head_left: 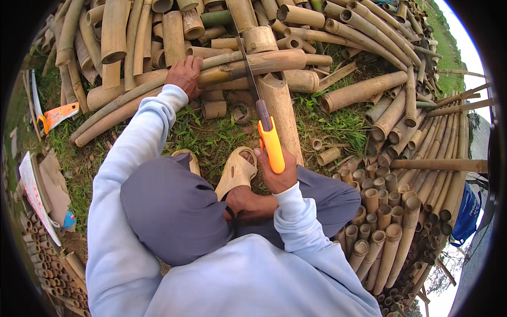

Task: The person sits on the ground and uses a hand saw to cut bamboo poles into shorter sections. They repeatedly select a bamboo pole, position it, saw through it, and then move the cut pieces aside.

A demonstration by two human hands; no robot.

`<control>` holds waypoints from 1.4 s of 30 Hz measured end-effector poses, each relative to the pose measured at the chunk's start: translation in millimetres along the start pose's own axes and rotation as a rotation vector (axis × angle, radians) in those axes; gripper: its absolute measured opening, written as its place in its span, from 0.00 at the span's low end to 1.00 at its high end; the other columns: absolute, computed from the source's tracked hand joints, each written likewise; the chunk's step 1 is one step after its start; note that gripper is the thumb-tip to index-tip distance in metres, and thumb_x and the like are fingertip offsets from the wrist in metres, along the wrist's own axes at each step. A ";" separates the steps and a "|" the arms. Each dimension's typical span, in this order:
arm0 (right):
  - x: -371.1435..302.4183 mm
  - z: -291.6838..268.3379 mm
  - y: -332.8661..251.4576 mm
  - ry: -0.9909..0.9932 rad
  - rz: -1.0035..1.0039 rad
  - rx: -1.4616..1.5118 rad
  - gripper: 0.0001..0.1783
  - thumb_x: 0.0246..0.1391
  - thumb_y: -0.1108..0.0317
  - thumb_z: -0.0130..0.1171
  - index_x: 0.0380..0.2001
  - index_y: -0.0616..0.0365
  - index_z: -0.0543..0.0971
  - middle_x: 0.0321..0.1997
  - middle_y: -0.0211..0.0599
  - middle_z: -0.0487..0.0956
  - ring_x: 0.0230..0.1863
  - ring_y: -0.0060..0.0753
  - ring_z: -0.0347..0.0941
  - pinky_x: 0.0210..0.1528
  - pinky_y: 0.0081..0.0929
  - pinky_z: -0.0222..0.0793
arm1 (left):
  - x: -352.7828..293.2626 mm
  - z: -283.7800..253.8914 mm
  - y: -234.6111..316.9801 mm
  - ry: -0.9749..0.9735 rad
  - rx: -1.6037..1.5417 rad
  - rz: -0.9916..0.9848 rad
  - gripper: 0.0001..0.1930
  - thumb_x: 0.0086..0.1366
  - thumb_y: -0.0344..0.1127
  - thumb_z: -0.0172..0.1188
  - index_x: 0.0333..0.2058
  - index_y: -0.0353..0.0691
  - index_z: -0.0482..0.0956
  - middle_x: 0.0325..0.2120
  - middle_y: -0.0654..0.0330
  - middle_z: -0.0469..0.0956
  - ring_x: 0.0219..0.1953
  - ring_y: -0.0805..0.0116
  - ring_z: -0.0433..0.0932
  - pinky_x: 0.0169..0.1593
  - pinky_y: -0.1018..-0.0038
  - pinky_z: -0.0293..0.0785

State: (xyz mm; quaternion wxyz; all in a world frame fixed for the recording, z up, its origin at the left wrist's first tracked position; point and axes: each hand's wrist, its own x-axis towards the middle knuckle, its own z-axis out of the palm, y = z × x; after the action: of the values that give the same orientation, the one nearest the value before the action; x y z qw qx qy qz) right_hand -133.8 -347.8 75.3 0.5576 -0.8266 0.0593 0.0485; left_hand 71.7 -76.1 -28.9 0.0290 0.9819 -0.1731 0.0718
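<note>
My right hand (279,171) is closed around the yellow-orange handle of a hand saw (270,142). Its dark blade points away from me and lies across a bamboo pole (282,62), a little left of the pole's right end. My left hand (185,77) grips the pole to the left of the blade, fingers curled over it. Two long poles run side by side under that hand toward the lower left. Beneath the blade, the pole rests on an upright bamboo post arrangement (277,105). How deep the blade sits in the bamboo cannot be made out.
Cut bamboo pieces (301,17) are heaped along the far side. More short tubes (383,198) stand stacked at the right, beside long poles (438,165). A second saw with an orange handle (60,114) lies left. A blue bag (467,214) hangs far right.
</note>
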 end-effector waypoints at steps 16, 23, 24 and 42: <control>-9.7 -3.9 17.0 -0.002 -0.023 -0.080 0.13 0.55 0.68 0.72 0.29 0.63 0.77 0.18 0.29 0.73 0.21 0.19 0.70 0.25 0.28 0.67 | -0.9 -4.4 0.1 -0.048 -0.032 -0.037 0.36 0.45 0.43 0.79 0.50 0.42 0.69 0.44 0.55 0.74 0.48 0.53 0.77 0.55 0.62 0.74; -72.7 -31.8 7.8 0.075 -0.082 -0.119 0.20 0.55 0.70 0.70 0.51 0.65 0.82 0.25 0.38 0.82 0.26 0.26 0.77 0.32 0.28 0.75 | -0.7 -4.6 3.0 -0.034 -0.018 -0.046 0.37 0.45 0.45 0.79 0.51 0.42 0.69 0.45 0.55 0.74 0.50 0.53 0.77 0.56 0.62 0.74; -41.5 -22.4 16.1 0.057 -0.044 -0.091 0.14 0.57 0.70 0.68 0.46 0.64 0.83 0.23 0.37 0.80 0.24 0.25 0.75 0.30 0.28 0.73 | -1.5 -2.2 3.2 -0.031 -0.025 -0.032 0.38 0.45 0.45 0.79 0.52 0.41 0.69 0.45 0.54 0.74 0.50 0.53 0.77 0.56 0.61 0.74; -7.8 -7.0 20.5 0.042 -0.030 -0.035 0.09 0.62 0.72 0.66 0.42 0.66 0.82 0.26 0.26 0.77 0.26 0.15 0.68 0.29 0.19 0.66 | -3.3 4.1 5.1 0.023 -0.018 -0.029 0.39 0.44 0.43 0.77 0.54 0.42 0.70 0.45 0.55 0.74 0.49 0.54 0.77 0.54 0.62 0.74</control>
State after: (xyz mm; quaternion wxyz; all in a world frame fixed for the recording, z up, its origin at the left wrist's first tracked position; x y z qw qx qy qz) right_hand -144.5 -361.5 60.3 0.5422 -0.8379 0.0576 0.0239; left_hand 67.4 -80.1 -33.4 0.0411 0.9831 -0.1589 0.0812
